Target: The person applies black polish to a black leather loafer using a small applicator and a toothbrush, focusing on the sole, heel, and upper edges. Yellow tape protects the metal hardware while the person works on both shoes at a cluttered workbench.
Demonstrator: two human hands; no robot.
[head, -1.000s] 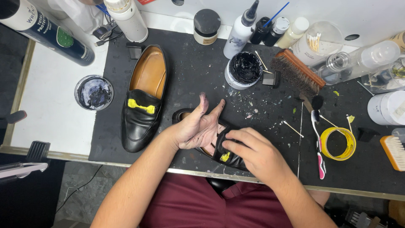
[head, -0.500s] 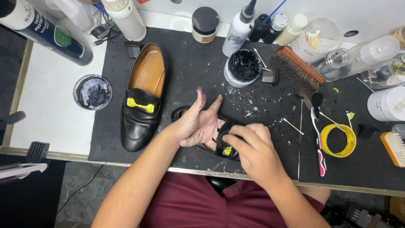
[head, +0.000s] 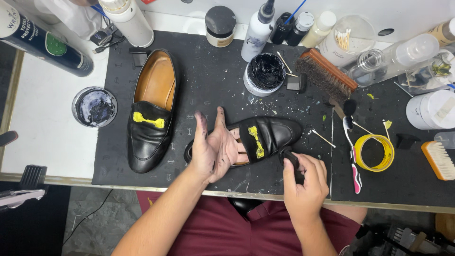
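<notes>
A black loafer (head: pixel 265 137) with yellow tape over its trim is lain on its side on the worktop's dark mat (head: pixel 213 76), steadied by the left hand (head: pixel 214 150), fingers spread inside its opening. A small black applicator (head: pixel 290 159) is pinched in the right hand (head: pixel 305 185) at the toe. Polish is best worked in small strokes, kept off the tape, the shoe braced firmly.

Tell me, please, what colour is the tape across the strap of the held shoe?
Yellow tape on the black shoe, seen in the head view.
</notes>
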